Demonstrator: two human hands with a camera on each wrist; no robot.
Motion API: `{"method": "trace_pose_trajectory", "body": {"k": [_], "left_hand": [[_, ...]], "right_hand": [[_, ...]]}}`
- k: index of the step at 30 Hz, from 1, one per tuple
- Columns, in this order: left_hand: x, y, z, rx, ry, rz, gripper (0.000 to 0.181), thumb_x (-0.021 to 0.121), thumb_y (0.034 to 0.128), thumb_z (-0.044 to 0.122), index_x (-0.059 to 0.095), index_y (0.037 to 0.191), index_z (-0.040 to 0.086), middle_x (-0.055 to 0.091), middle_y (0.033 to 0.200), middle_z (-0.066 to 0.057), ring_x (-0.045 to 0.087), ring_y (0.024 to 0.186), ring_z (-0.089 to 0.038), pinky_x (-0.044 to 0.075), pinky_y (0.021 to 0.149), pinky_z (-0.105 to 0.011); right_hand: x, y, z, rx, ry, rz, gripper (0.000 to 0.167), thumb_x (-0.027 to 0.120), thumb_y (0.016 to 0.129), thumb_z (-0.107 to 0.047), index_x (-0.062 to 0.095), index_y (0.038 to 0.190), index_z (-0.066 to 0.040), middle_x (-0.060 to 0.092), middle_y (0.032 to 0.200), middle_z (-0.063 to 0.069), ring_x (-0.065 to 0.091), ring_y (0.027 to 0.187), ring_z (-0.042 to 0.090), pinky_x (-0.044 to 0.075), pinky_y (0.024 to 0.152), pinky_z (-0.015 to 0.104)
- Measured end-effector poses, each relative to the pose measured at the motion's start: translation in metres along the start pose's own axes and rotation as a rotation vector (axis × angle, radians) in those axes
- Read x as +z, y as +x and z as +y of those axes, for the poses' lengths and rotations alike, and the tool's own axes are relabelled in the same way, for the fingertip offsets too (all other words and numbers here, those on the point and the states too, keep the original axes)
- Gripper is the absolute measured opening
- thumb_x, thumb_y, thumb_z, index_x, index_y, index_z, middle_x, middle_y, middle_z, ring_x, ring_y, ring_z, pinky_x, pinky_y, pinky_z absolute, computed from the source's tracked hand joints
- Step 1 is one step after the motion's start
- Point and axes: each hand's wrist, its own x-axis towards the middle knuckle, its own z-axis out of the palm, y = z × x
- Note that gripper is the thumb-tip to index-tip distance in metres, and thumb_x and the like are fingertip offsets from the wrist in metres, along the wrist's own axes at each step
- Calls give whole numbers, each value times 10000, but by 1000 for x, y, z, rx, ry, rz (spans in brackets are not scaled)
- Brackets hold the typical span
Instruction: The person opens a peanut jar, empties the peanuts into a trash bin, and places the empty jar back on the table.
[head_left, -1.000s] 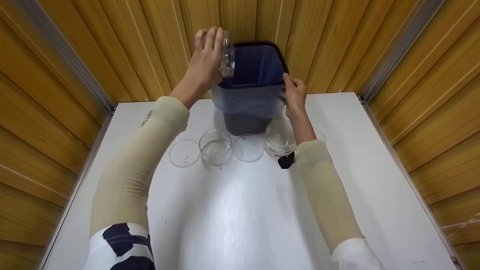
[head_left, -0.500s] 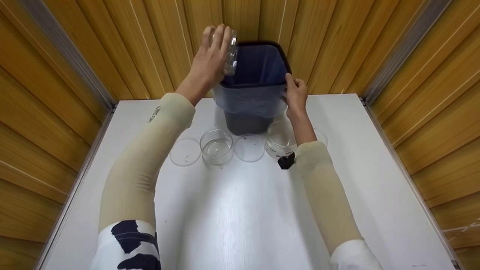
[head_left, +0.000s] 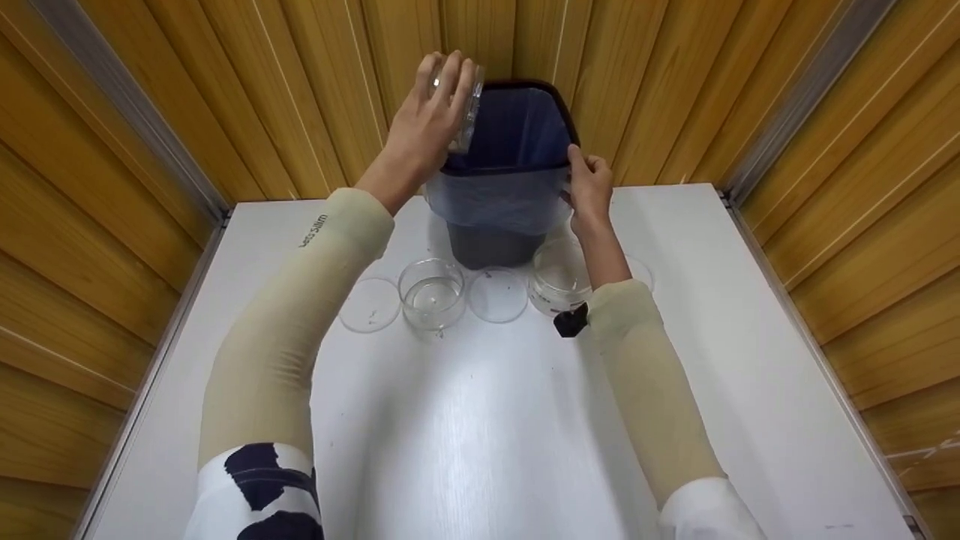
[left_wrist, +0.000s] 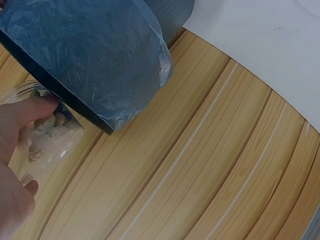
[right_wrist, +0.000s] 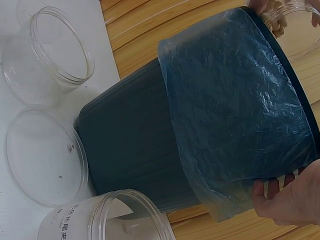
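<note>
My left hand (head_left: 424, 127) grips a clear jar (head_left: 471, 120) tipped on its side, its mouth at the left rim of a dark bin (head_left: 495, 249). Inside the jar (left_wrist: 59, 142), the left wrist view shows small tan and grey pebble-like pieces (left_wrist: 47, 124); their exact kind is unclear. A thin translucent bag (right_wrist: 225, 95) lines the bin and hangs over its outside. My right hand (head_left: 590, 184) holds the bin's right rim, thumb on top and fingers beneath against the bag.
Before the bin on the white table (head_left: 465, 420) stand a clear jar (head_left: 433, 319) and a labelled clear jar (head_left: 546, 301), partly behind the right forearm. Flat clear lids (head_left: 369, 306) lie beside them, one lid (head_left: 498, 296) between. Wood-patterned walls (head_left: 637, 90) enclose the table.
My left hand has shifted a little to the right with the jar, which now tips further over the bin's opening. The right hand stays on the rim.
</note>
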Motion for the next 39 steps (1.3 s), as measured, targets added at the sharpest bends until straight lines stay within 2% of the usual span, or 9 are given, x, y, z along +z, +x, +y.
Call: {"method": "trace_pose_trajectory", "body": {"k": [4,9,16,22,29,35,39], "left_hand": [[0,0,0,2,16,4,843,631,844,-61,209,1574,-33,296,1587,-256,297,1437,-443,286,1204,-413],[-1,2,0,23,85,-32,911,691,825,-2,180,1577,-46,283,1592,-256,290,1456,-412,202,1230,-449],[-1,2,0,52,157,-28,988,752,782,32,173,1578,-51,289,1594,-257,297,1456,-409,207,1231,-450],[2,-4,1,79,254,23,912,682,808,-6,198,1581,-39,314,1596,-239,316,1465,-385,215,1232,-437],[4,-6,3,89,260,99,802,584,850,-44,241,1574,-23,346,1581,-232,345,1446,-398,250,1223,-419],[5,-7,4,95,268,82,840,629,853,-19,212,1582,-19,318,1593,-228,324,1456,-398,267,1217,-409],[8,-6,5,93,319,169,724,617,921,-3,288,1566,13,385,1563,-194,381,1428,-374,361,1167,-373]], "right_hand": [[1,1,0,11,2,3,264,597,1017,-384,504,1008,-136,496,980,0,505,884,120,491,852,323],[2,-1,1,-8,14,-10,257,591,1022,-374,505,1002,-132,499,953,0,498,843,116,473,807,312],[4,-1,1,-6,14,-1,247,596,1020,-371,511,995,-141,508,950,-6,505,847,111,481,786,290],[5,-1,1,12,16,-12,254,598,1019,-375,513,1016,-136,519,973,1,517,879,117,493,821,304],[5,0,0,16,19,-5,258,602,1016,-377,530,1047,-131,516,991,1,519,911,121,498,854,320],[4,-1,1,10,33,-8,255,606,1016,-368,514,1005,-130,506,962,3,511,878,122,491,835,321],[3,-1,2,-7,21,-17,252,592,1023,-365,509,994,-130,498,964,5,503,862,115,489,826,309]]}}
